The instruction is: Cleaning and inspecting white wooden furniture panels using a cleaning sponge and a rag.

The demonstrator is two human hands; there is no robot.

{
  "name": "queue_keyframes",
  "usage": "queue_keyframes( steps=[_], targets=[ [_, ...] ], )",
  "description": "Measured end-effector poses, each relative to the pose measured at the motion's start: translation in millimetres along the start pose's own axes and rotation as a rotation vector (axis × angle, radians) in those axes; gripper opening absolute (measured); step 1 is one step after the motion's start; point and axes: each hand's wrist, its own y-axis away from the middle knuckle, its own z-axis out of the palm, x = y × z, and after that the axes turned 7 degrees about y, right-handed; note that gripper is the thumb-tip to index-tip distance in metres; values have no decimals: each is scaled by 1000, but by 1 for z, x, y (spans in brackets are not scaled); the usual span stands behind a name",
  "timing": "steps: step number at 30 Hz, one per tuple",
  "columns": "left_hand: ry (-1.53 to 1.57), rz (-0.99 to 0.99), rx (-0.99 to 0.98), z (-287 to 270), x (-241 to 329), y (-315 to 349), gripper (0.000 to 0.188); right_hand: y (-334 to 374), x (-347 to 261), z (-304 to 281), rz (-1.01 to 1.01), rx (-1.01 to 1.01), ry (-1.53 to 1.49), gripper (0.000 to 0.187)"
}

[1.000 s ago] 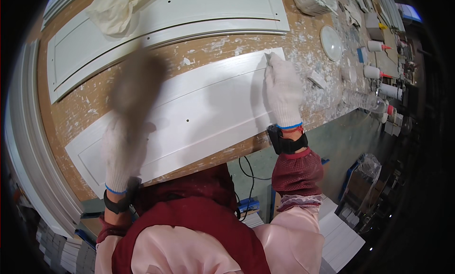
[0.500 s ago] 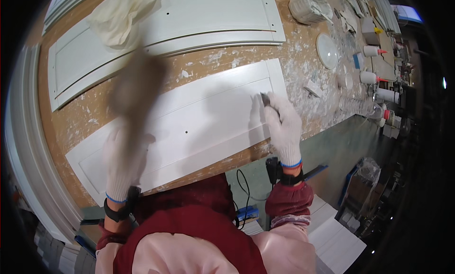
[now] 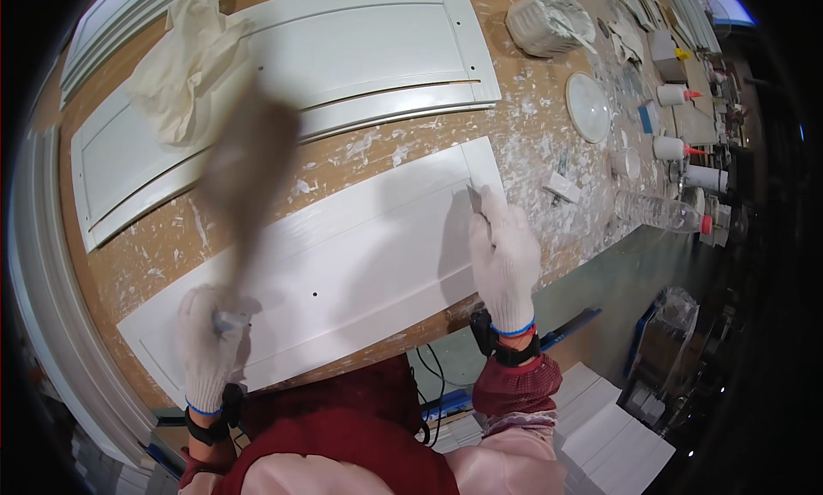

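A white panel point(image 3: 377, 238) with a recessed centre lies aslant on the worktable in front of me. My right hand point(image 3: 506, 259), in a white knit glove, is at the panel's right end. Its closed fingers grip a small putty knife point(image 3: 474, 199), whose dark blade touches or nearly touches the surface near the groove. My left hand point(image 3: 204, 345), also gloved, is over the panel's left end with its fingers curled. A small greyish thing point(image 3: 230, 322) shows at its fingers; its kind is unclear. A blurred brown shape point(image 3: 253, 165) close to the camera covers part of the panel.
Beyond lies a second white panel point(image 3: 360, 45) with a crumpled cream cloth point(image 3: 184, 71). At right on the stained tabletop point(image 3: 536, 156) stand a tub of white paste point(image 3: 549, 28), a round lid point(image 3: 588, 108), a plastic bottle point(image 3: 660, 212) and red-tipped glue bottles point(image 3: 673, 148).
The whole view has shifted, so the panels sit lower in the picture. My left hand has come out from behind the blurred shape. My right hand still holds the putty knife near the panel's right end.
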Motion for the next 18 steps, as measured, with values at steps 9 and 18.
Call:
queue_keyframes(
  steps=[9, 18],
  targets=[
    [0, -15, -15, -4, 9, -4, 22, -28, -11, 13, 3, -155, 163, 28],
    [171, 31, -38, -8, 1, 0, 22, 1, -93, 27, -716, -349, -116, 26]
  ],
)
